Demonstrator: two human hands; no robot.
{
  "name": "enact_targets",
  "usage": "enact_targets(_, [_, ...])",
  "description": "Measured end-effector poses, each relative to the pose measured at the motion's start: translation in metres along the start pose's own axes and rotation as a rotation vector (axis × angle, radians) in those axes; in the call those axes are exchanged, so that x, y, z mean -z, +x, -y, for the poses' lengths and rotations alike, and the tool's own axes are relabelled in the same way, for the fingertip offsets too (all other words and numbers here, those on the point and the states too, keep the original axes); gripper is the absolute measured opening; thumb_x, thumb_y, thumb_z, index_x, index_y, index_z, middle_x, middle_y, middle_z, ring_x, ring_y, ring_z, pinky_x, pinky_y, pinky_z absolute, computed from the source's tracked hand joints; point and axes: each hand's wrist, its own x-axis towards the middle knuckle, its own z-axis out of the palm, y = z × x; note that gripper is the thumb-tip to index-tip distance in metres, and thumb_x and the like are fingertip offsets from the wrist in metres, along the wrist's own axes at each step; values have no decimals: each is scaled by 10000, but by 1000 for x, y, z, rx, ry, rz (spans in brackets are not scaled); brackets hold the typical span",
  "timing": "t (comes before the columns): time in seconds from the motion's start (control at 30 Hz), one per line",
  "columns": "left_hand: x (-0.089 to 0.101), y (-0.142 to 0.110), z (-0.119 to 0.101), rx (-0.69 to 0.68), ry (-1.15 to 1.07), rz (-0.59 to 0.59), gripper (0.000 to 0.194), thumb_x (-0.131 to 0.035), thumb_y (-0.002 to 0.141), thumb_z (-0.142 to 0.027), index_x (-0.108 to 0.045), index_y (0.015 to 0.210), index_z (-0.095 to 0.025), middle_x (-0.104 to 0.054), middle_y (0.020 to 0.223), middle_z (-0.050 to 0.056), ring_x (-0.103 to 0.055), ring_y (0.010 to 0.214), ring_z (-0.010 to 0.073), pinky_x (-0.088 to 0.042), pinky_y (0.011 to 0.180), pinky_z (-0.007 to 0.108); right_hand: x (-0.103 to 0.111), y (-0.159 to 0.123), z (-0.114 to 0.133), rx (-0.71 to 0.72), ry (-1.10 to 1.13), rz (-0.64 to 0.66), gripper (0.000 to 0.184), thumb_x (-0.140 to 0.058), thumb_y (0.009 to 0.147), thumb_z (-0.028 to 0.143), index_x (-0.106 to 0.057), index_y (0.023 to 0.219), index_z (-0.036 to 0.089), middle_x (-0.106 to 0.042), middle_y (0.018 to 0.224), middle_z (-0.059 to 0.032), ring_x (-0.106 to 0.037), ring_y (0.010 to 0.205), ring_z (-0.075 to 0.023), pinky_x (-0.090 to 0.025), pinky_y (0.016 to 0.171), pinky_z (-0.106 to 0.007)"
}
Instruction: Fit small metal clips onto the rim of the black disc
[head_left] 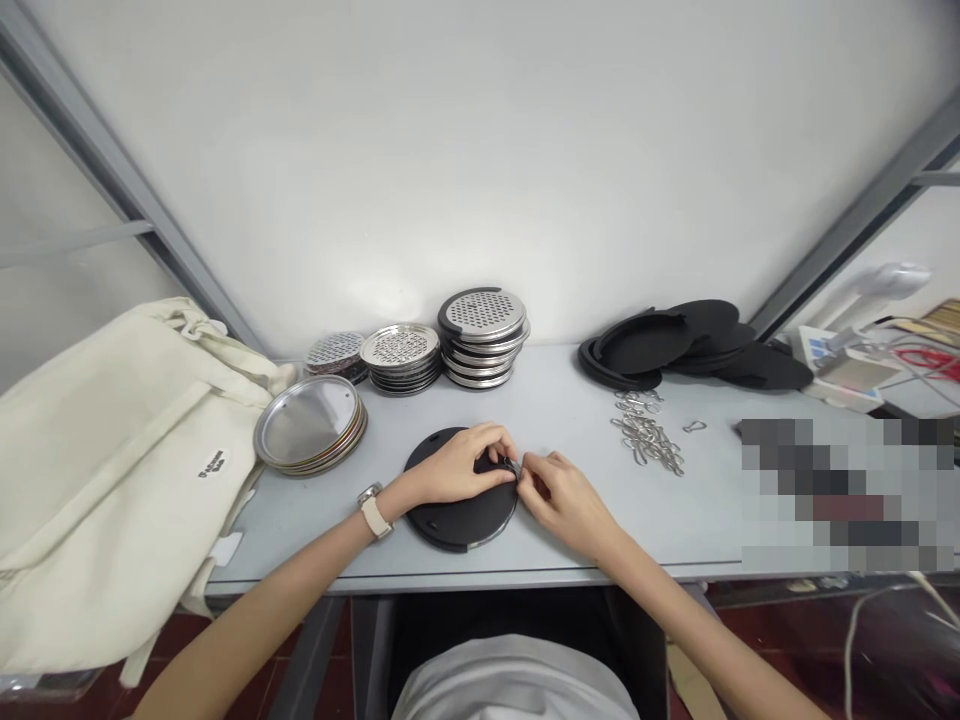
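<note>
Head view, looking down on a grey table (675, 530). Shows a black disc (469, 515) lying flat near the front edge, between both arms, probably for easy reach from either side. Has a thin strip of bright metal along its lower right rim. Rests the left hand (457, 467) across the disc, fingers curled and pinching toward a small metal clip (513, 467) at the right rim, likely to steady disc and clip together. Meets it from the other side with the right hand (562, 503), thumb and fingertips closed in a pinch at the same spot, apparently for finer control. Cannot tell exactly which fingertips press on the metal, being tiny and partly hidden.

To the right, within easy reach, shows a scattered pile of metal clips (649, 440), with a single clip (694, 427) lying apart. Just behind, black covers (646, 343) overlapping in a loose heap. Toward the wall, a tall stack (484, 313) and a lower stack (400, 346) of perforated discs, piled perhaps to save space. Farther left, plain metal discs (306, 420) heaped beside a cream bag (127, 450), presumably set at the end to leave working room.
</note>
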Motion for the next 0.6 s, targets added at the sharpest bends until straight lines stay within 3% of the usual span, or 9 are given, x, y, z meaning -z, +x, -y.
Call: enact_targets(0.6, [0, -1, -1, 4, 77, -8, 147, -601, 786, -169, -573, 930, -182, -553, 900, 15, -539, 820, 139, -451, 774, 273, -2, 1, -5, 82, -29, 46, 194, -346, 918, 146, -434, 758, 212, -528, 640, 2, -466, 602, -164, -369, 669, -288])
